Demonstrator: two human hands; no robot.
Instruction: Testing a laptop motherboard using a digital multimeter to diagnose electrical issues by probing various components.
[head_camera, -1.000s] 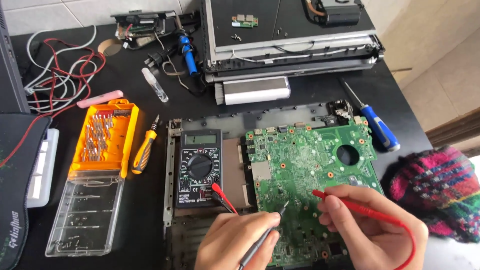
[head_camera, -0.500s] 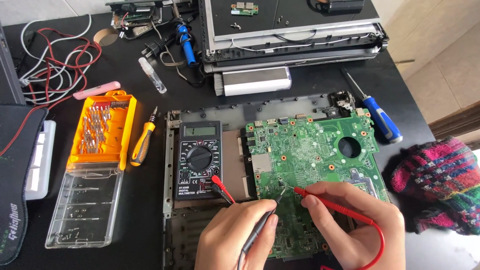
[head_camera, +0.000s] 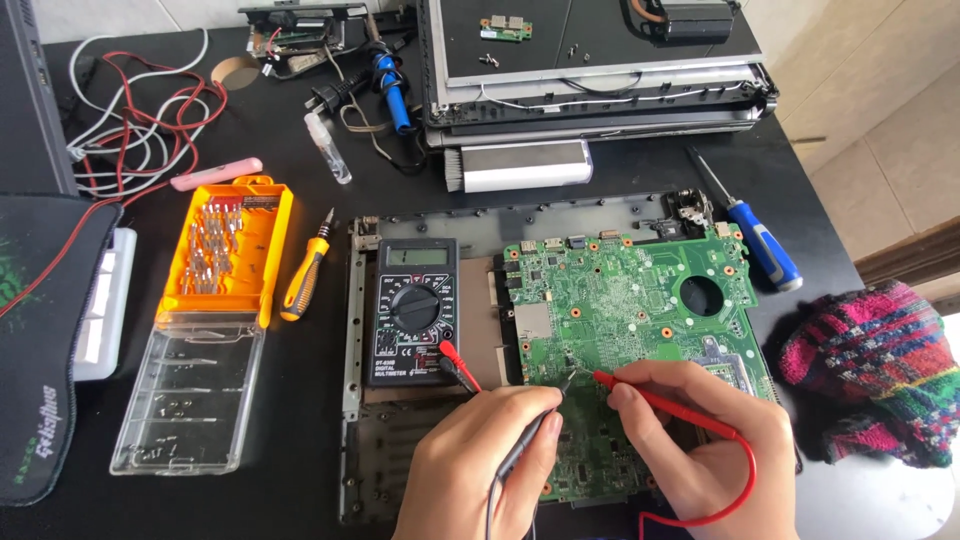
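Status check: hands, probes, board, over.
Left hand holds black probe; right hand holds red probe. Both tips on green circuit board. Multimeter alongside, nothing blocking.

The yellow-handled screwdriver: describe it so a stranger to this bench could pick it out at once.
Start at the green circuit board in the middle of the black table, then move left past the black multimeter. Between the meter and the orange bit case lies the yellow-handled screwdriver, tip pointing away from the person. The other loose screwdriver, right of the board, has a blue handle.
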